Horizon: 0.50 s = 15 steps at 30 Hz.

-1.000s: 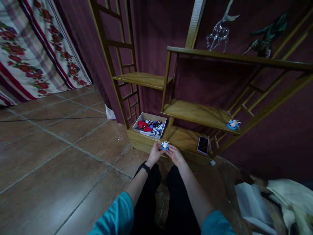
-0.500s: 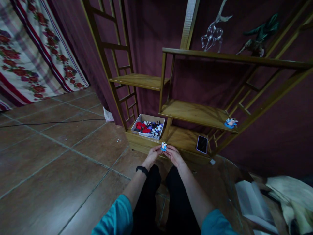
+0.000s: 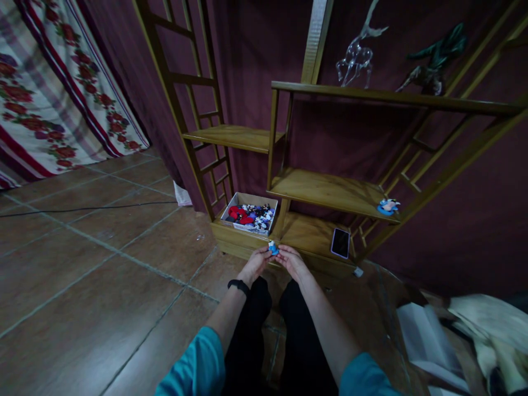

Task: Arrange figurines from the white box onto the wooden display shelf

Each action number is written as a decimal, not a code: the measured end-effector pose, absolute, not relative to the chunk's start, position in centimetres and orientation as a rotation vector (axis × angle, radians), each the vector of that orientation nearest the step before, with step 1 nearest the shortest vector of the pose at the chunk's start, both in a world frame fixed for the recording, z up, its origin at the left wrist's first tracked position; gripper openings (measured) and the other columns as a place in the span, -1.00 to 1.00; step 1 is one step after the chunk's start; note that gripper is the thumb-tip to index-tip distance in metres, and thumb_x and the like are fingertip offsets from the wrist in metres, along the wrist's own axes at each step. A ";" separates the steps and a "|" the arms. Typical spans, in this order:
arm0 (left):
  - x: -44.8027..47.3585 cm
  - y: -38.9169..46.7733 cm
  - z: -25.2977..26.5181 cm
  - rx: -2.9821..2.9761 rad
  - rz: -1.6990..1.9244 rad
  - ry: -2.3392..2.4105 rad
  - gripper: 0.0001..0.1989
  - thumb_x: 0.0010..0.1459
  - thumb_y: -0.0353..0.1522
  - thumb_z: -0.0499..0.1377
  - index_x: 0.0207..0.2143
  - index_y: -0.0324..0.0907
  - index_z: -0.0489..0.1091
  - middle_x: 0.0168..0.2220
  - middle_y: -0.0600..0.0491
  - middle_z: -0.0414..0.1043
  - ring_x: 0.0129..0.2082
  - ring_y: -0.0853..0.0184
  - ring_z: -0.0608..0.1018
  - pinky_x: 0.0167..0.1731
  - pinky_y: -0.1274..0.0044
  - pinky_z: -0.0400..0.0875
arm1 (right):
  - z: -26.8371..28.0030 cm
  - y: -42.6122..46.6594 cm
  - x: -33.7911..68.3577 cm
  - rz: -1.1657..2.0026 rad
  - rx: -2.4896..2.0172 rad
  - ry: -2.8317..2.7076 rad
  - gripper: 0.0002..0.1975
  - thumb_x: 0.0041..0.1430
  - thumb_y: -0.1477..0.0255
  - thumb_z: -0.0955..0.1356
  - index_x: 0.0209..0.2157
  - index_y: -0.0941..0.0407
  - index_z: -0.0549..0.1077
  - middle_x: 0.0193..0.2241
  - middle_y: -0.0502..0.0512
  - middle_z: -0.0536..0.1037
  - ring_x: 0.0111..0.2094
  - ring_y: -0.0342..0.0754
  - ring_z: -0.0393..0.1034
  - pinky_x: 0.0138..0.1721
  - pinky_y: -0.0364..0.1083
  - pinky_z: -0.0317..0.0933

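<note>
Blue base, whitish top: small figurine (image 3: pixel 273 248), held up just in front of the base shelf (image 3: pixel 307 234). From where I stand, left hand (image 3: pixel 257 262) and right hand (image 3: pixel 292 263) take it from opposite sides; grip at fingertips only, nearly closed, figurine between. Likely reason: so small a piece needs no palm, and its top stays uncovered. Box (image 3: pixel 252 230) of mixed pieces sits just beyond the left hand, presumably for easy reach. Figurine's look: compact, brighter than the wood; facial detail too small to tell.
</note>
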<state>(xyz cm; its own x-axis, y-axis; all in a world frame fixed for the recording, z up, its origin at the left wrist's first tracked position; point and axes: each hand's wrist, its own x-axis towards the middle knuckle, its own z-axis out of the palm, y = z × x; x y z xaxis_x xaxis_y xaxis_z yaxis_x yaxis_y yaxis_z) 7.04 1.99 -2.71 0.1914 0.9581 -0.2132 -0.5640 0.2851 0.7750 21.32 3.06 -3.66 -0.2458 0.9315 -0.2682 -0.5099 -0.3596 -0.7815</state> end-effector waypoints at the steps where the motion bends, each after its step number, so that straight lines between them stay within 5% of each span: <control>1: 7.0 2.0 -2.7 0.594 1.166 0.777 -0.79 -0.07 -0.52 0.21 -0.29 -0.36 0.44 -0.36 -0.12 0.47 -0.31 0.32 0.50 -0.24 0.51 0.34 | -3.6 3.0 21.3 1.788 -0.898 -0.691 -0.77 -0.17 0.50 0.43 -0.36 0.13 0.41 -0.48 0.01 0.52 -0.46 -0.18 0.41 -0.28 -0.11 0.31; 15: 6.5 2.2 -2.5 0.472 1.117 0.711 -0.81 0.05 -0.57 0.07 -0.25 -0.37 0.38 -0.40 -0.14 0.47 -0.38 0.34 0.53 -0.34 0.55 0.40 | -3.1 2.6 21.2 1.823 -0.876 -0.785 -0.71 -0.19 0.44 0.44 -0.32 0.12 0.41 -0.42 0.03 0.54 -0.41 -0.16 0.43 -0.26 -0.11 0.27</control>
